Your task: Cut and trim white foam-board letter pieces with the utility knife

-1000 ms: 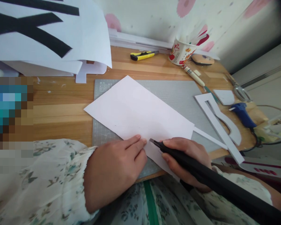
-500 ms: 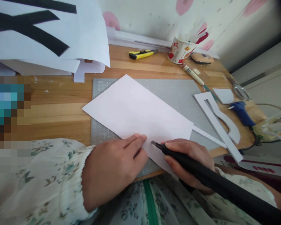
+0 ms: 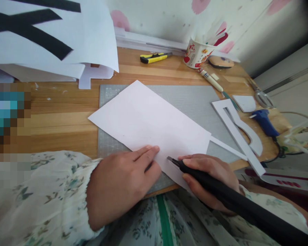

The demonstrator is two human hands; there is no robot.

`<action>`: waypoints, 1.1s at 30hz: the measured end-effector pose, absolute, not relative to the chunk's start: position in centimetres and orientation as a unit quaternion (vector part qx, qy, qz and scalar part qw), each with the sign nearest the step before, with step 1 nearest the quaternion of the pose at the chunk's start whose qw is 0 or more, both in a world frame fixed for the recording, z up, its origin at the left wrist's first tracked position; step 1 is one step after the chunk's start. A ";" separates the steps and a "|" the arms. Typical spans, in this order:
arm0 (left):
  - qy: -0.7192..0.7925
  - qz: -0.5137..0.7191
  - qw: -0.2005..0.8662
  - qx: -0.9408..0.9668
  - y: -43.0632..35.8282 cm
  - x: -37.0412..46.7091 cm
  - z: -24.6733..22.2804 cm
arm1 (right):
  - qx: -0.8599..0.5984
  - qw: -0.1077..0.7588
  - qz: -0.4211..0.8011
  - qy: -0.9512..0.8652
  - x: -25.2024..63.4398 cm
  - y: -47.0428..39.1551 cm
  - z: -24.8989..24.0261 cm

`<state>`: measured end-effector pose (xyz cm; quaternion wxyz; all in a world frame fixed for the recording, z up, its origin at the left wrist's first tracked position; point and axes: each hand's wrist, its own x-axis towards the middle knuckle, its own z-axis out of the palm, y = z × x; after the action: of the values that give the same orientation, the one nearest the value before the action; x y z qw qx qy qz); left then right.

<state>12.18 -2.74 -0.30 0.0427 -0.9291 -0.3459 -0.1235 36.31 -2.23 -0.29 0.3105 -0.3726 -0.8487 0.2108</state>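
A white sheet (image 3: pixel 149 116), board-like with crisp edges, lies slantwise over the grey cutting mat (image 3: pixel 111 138), one corner past the mat's left edge. My left hand (image 3: pixel 125 181) presses on its near edge, palm down, the foremost fingers stretched out on the surface. In my right hand (image 3: pixel 213 177) is a black-handled knife (image 3: pixel 236 201), gripped near its blade. The short metal blade points left at the sheet, a little right of my left fingertips. Whether the tip touches the sheet, I cannot tell.
Right of the mat lie a white cut-out letter R (image 3: pixel 233 133), a blue glue gun (image 3: pixel 265 123) and scissors (image 3: pixel 264 97). Behind are a yellow box cutter (image 3: pixel 154 58), a paper cup (image 3: pixel 197 53) with tools, and a pen (image 3: pixel 212 80). Black-marked paper (image 3: pixel 97 37) stands back left.
The knife and my right hand have shifted slightly right and toward me along the sheet. My left hand stays pressed in about the same place.
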 end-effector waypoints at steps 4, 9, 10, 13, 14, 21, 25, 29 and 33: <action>-0.345 -0.123 0.033 -0.930 -2.8 12.1 -0.2 | -0.367 0.308 0.206 -0.853 36.4 -2.3 -0.1; -0.354 -0.125 0.021 -0.927 -2.8 12.1 -0.3 | -0.368 0.305 0.202 -0.855 36.6 -2.4 0.0; -0.354 -0.128 0.022 -0.926 -2.8 12.1 -0.3 | -0.366 0.304 0.200 -0.857 36.6 -2.4 0.0; -0.351 -0.131 0.033 -0.927 -2.8 12.1 -0.4 | -0.367 0.301 0.194 -0.858 36.9 -2.4 -0.1; -0.347 -0.129 0.039 -0.928 -2.8 12.1 -0.4 | -0.366 0.301 0.191 -0.860 37.0 -2.4 -0.1; -0.333 -0.114 0.058 -0.934 -2.6 12.1 -0.4 | -0.350 0.288 0.193 -0.870 37.5 -2.3 0.2; -0.330 -0.112 0.056 -0.936 -2.6 11.9 -0.5 | -0.349 0.292 0.189 -0.870 37.5 -2.2 0.4; -0.320 -0.105 0.067 -0.939 -2.7 11.8 -0.6 | -0.344 0.283 0.190 -0.875 37.8 -2.2 0.6; -0.319 -0.110 0.069 -0.939 -2.6 11.8 -0.7 | -0.350 0.269 0.198 -0.875 38.1 -2.2 0.8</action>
<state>11.83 -2.62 -0.73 0.0685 -0.9390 -0.3188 -0.1096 38.09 -2.20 0.75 0.2689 -0.3505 -0.8751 0.1977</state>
